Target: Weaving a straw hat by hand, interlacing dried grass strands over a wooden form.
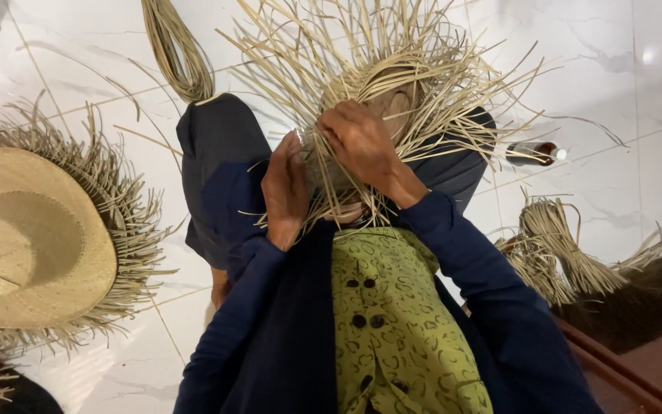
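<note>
Mid-weave: hands on an unfinished straw hat

Clearly the person sits on a white tiled floor point(101, 368) with a half-made hat point(392, 92) held over the lap, its loose strands point(300, 69) fanning out on all sides. Both hands work at its near edge.

- Left hand point(285, 188): fingers curled against the woven part, pressing or pinching strands. Whether it pinches one strand or only steadies the weave, cannot tell; the fingertips are hidden.
- Right hand point(362, 142): laid over the weave, fingers bent down into the strands, closed on a few of them by the look of it.
- Hat: in the lap, between the knees, touching both hands.

Around:
- A finished-looking hat point(32, 238) with a ragged fringe lies on the floor to the left, well apart.
- A looped bundle point(181, 57) of strips hangs at top left.
- Tied bundles point(557, 245) of straw lie to the right.
- A small dark bottle point(534, 153) lies on the floor beyond the right arm.

Judgement: the step in hand looks like plaiting the brim outward, strand over strand. The next move would call for keeping tension with one hand while the other picks the adjoining loose strand and folds it across without letting the weave slacken.
</note>
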